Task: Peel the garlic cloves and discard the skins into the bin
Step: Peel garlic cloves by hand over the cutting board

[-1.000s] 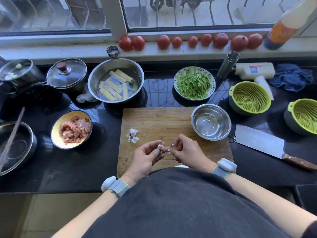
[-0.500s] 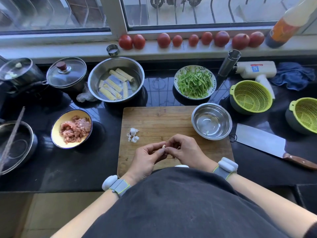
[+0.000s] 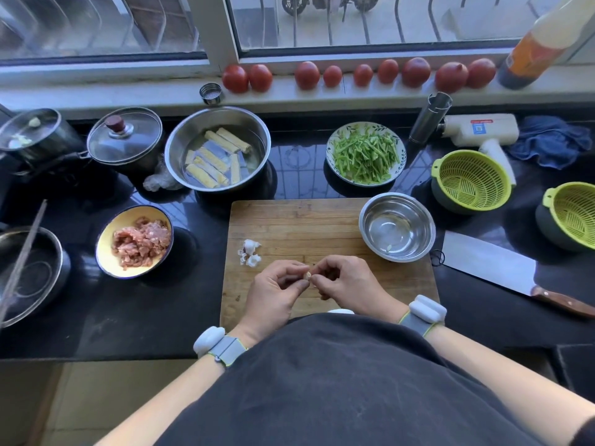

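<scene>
The counter (image 3: 180,304) is dark and glossy, and the wooden cutting board (image 3: 299,226) is laid on it at centre. At the board's far right corner a steel bowl (image 3: 397,226) is set; one small pale piece, likely a peeled clove, is seen inside it. A cleaver (image 3: 489,263) is laid on the counter to the right, well apart from the hands. No bin is seen in view.

Above the near half of the board, the left hand (image 3: 273,294) and right hand (image 3: 344,284) are held together. The garlic clove (image 3: 308,275) is pinched between them: the left thumb and forefinger are closed on it from the left, the right fingers (image 3: 317,278) are curled onto it from the right. Only a small tip of the clove is shown; its long axis cannot be told. Both hands are equally close, both touching it.

The loose garlic pieces (image 3: 249,252), cloves or skins, are left on the board, up and to the left of the left hand, near but not touched.

Judged step: skin being stripped from the held clove. The next reach is likely made by the left hand, the pile being on its side.
</scene>
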The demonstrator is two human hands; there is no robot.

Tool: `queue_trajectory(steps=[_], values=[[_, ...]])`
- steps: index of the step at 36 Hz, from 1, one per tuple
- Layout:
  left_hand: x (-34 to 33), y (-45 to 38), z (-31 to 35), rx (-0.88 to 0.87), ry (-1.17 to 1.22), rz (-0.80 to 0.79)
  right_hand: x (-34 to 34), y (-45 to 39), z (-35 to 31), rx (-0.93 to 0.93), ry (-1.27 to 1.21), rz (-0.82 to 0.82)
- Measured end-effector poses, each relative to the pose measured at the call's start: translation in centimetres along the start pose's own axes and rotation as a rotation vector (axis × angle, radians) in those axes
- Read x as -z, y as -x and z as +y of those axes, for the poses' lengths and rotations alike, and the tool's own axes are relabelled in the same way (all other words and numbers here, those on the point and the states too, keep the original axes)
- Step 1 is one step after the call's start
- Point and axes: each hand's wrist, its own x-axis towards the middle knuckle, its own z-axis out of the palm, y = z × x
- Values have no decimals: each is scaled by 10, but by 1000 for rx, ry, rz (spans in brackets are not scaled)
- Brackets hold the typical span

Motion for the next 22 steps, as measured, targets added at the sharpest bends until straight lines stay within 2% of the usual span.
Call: queue_trajectory(steps=[5, 14, 22], values=[[0, 0, 2, -78, -127, 1, 1, 1, -2, -3, 15, -4], [1, 1, 3, -103, -250, -2, 3, 2, -4, 14, 44, -17], [1, 2, 6, -235, -400, 11, -1, 0, 0, 25, 109, 3]])
